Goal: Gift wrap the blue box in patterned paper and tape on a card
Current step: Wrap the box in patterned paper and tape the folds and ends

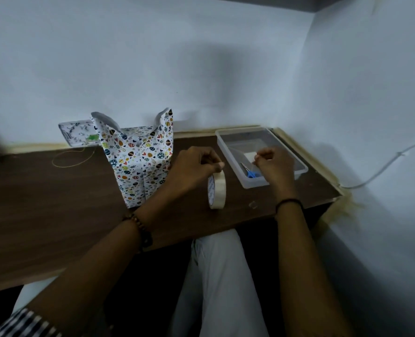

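Note:
The box wrapped in white patterned paper (138, 164) stands upright on the brown table (43, 203), its top paper flaps sticking up open. No blue of the box shows. Just right of it a roll of pale tape (216, 190) stands on edge. My left hand (194, 166) pinches the tape's top at the roll. My right hand (274, 164) is to the right, over the clear tray, fingers curled and pinching what looks like the tape's free end; the strip between the hands is hard to see. A patterned card (76, 135) leans on the wall behind the box.
A clear plastic tray (298, 164) at the right holds blue-handled scissors (250, 172) and a white piece. A thin loop of string (70, 159) lies at the back left. Walls close off the back and right. My legs are below the table edge.

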{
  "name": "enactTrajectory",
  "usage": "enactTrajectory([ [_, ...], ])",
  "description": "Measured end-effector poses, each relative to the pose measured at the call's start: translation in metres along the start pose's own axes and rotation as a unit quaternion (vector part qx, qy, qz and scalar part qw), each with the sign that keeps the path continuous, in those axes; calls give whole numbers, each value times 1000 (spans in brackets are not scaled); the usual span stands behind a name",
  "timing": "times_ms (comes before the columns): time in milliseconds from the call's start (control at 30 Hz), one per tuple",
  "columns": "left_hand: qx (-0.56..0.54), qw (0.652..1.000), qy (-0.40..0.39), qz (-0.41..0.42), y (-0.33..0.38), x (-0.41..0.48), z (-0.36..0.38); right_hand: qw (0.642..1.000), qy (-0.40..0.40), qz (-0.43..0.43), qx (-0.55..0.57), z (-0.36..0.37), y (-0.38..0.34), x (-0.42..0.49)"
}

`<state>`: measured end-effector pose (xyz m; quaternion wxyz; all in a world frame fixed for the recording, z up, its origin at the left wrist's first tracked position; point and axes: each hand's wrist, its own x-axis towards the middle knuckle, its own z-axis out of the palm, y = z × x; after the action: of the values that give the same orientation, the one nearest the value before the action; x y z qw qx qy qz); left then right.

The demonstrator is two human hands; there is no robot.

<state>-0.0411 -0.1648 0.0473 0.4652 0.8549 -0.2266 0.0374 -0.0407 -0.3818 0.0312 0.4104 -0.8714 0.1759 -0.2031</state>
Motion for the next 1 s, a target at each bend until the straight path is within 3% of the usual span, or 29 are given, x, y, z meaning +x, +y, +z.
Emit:
enactTrajectory([
  [67,-20,1000,5,-3,-4,0,2,990,-45,-8,-132,8,7,34],
  [200,-46,999,7,-6,-8,2,3,938,-138,-19,-318,23,18,62],
  [400,-58,998,6,-10,-14,7,5,903,-134,-95,-396,32,22,62],
  [533,-43,999,11,-9,-18,10,6,880,-172,-101,-430,30,16,64],
  [733,-15,1000,7,-7,-18,14,6,889,-266,-69,-367,11,0,70],
  [900,-8,1000,8,-8,-18,16,6,923,-272,-128,-241,-16,-6,69],
  [1000,-15,1000,9,-9,-17,15,6,907,-338,-167,-190,-35,-20,59],
])
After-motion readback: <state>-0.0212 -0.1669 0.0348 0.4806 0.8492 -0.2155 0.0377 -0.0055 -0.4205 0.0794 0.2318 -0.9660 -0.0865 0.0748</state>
